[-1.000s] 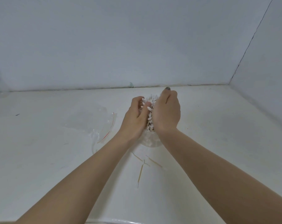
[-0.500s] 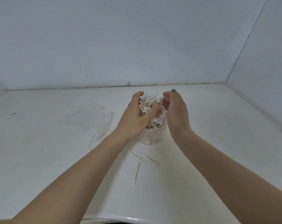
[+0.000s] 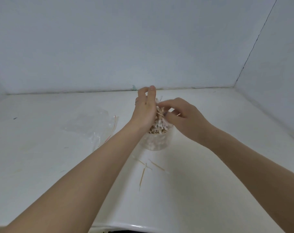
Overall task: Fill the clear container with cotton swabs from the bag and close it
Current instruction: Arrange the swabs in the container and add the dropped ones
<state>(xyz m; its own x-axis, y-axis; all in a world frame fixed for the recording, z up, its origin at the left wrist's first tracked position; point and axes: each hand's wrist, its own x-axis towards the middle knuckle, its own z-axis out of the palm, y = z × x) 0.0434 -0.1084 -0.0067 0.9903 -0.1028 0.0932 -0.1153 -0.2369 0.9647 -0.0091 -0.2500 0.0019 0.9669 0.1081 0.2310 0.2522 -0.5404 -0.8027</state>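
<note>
Both hands crowd the tub (image 3: pixel 155 142) mid-table: left hand (image 3: pixel 145 111) upright, fingers straight, bracing the heap of swabs (image 3: pixel 159 126); right hand (image 3: pixel 185 117) curled over the top, fingertips pinching swabs. Best bet: keep the left as a wall and press stems down gently so none topple. Strays (image 3: pixel 143 175) lie in front, empty bag (image 3: pixel 92 126) off left.

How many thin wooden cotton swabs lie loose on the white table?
3 thin wooden cotton swabs, all just in front of the clear container; some may be hidden.
</note>
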